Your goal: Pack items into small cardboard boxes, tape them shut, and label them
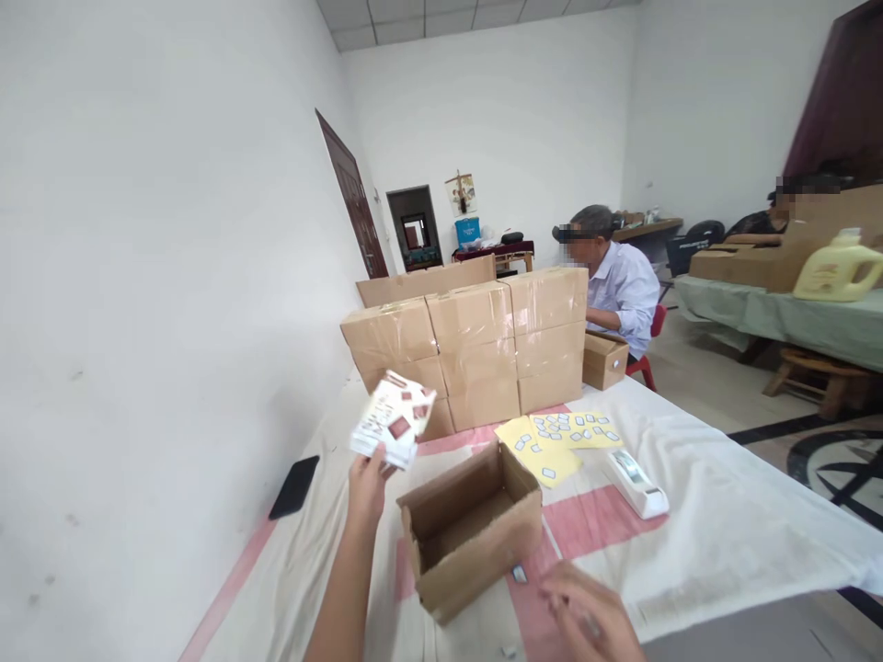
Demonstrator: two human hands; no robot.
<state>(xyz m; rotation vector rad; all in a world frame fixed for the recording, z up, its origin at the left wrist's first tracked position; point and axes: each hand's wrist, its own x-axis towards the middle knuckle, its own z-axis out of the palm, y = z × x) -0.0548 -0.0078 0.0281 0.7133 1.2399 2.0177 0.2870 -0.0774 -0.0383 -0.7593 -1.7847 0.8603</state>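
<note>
My left hand (369, 483) grips the lower edge of a white printed packet (393, 418) with brown squares on it, raised left of an open cardboard box (475, 561). The box stands on the table, its inside facing up with nothing visible in it. My right hand (586, 607) is at the lower right, slightly blurred, its fingers curled together; what they hold, if anything, I cannot make out. A small white label (519, 575) lies between that hand and the box. Yellow sheets (576, 430) bearing several similar labels lie behind the box.
Taped cardboard boxes (475, 345) form a stacked wall across the table. A white handheld device (638, 485) lies on the right, a black phone (294, 487) on the left by the wall. A person (624, 285) sits beyond the boxes, near a smaller carton (605, 360).
</note>
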